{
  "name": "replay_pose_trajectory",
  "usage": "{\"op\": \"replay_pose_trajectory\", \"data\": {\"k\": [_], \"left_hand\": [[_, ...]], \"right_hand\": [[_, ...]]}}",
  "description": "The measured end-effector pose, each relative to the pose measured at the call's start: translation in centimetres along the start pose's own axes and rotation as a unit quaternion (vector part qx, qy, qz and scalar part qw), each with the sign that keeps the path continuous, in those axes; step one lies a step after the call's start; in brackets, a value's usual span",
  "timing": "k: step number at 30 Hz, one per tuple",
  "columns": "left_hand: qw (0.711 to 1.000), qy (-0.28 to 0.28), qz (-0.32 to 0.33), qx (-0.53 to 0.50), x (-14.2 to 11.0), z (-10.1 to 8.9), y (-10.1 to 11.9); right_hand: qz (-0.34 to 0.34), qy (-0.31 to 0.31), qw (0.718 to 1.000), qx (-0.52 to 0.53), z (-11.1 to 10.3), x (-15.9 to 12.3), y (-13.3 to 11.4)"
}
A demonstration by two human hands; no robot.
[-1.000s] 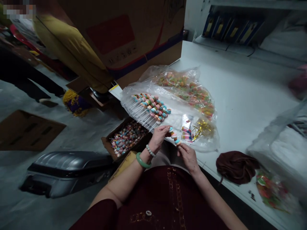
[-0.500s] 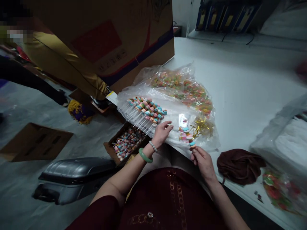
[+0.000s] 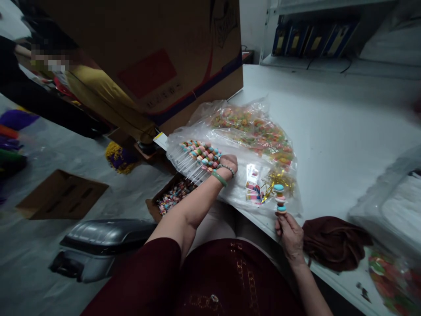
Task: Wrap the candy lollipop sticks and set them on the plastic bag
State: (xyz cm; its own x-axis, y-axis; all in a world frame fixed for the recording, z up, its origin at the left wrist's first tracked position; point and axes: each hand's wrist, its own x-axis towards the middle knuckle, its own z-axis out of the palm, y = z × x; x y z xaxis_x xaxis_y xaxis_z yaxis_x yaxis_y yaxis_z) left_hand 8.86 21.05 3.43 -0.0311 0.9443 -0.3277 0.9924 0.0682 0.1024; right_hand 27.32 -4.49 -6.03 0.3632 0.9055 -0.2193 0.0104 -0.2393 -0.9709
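1. Here's the right hand (image 3: 290,237), up at the near edge of the tabletop (image 3: 329,114), with its fingers (image 3: 279,224) pinched narrow around the stick of a candy skewer (image 3: 280,198). The skewer stands upright, its stacked teal, pink and white candy discs just above the fingertips.
2. Over to the left hand (image 3: 228,164), which sits on the right end of a row of candy skewers (image 3: 199,156). Its fingers (image 3: 232,160) are curled, partly hidden, so I can't tell whether they're gripping anything.
3. That row lies on a clear plastic bag (image 3: 197,147), sticks pointing left, with a jade bangle (image 3: 219,177) and a beaded bracelet (image 3: 226,170) on the wrist just beside it.
4. Farther along, a bag of colourful gummy candy (image 3: 253,127) lies on the far side, while gold twist ties (image 3: 279,184) and small printed cards (image 3: 253,194) sit close to the skewer.
5. To the right, a dark brown cloth (image 3: 335,243) is right beside the right hand.
6. Down on the left, a cardboard tray of candy skewers (image 3: 176,195) sits below the tabletop edge, near a grey hard-shell suitcase (image 3: 98,243) on the floor (image 3: 39,153).
7. At the far left, a co-worker's yellow sleeve (image 3: 105,101) shows beside a large cardboard box (image 3: 141,57).
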Motion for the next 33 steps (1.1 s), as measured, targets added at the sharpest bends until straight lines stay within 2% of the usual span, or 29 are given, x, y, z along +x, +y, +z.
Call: {"op": "replay_pose_trajectory", "data": {"k": [3, 10, 16, 20, 23, 26, 29, 31, 33], "left_hand": [[0.999, 0.018, 0.034, 0.034, -0.8, 1.1, 0.0], [0.993, 0.052, 0.081, 0.063, -6.5, 5.0, -2.3], [0.988, 0.043, 0.121, 0.082, -9.8, 6.4, -5.5], [0.991, 0.030, 0.122, 0.052, -12.1, 7.1, -6.4], [0.986, 0.020, 0.165, 0.026, -13.9, 7.4, -6.0], [0.980, 0.031, 0.197, -0.014, -14.6, 7.3, -4.6], [0.982, 0.066, 0.162, -0.066, -13.7, 7.0, -2.4], [0.985, 0.091, 0.120, -0.088, -12.3, 6.7, -0.8], [0.987, 0.091, 0.087, -0.103, -10.5, 6.5, 0.7]], "right_hand": [[0.001, -0.005, 1.000, 0.000, -0.1, 0.0, 0.1], [-0.010, 0.001, 1.000, 0.006, 0.0, 0.0, 0.3], [-0.024, 0.010, 0.999, 0.025, 0.3, -0.1, -0.2], [-0.024, 0.018, 0.999, 0.035, 0.5, -0.2, -0.7], [-0.018, 0.030, 0.998, 0.060, 0.7, -0.2, -0.9], [-0.018, 0.040, 0.995, 0.092, 0.7, -0.1, -1.0], [-0.023, 0.044, 0.993, 0.110, 0.6, 0.0, -1.0], [-0.025, 0.044, 0.993, 0.108, 0.6, 0.0, -1.0], [-0.023, 0.042, 0.994, 0.100, 0.7, 0.1, -1.2]]}}
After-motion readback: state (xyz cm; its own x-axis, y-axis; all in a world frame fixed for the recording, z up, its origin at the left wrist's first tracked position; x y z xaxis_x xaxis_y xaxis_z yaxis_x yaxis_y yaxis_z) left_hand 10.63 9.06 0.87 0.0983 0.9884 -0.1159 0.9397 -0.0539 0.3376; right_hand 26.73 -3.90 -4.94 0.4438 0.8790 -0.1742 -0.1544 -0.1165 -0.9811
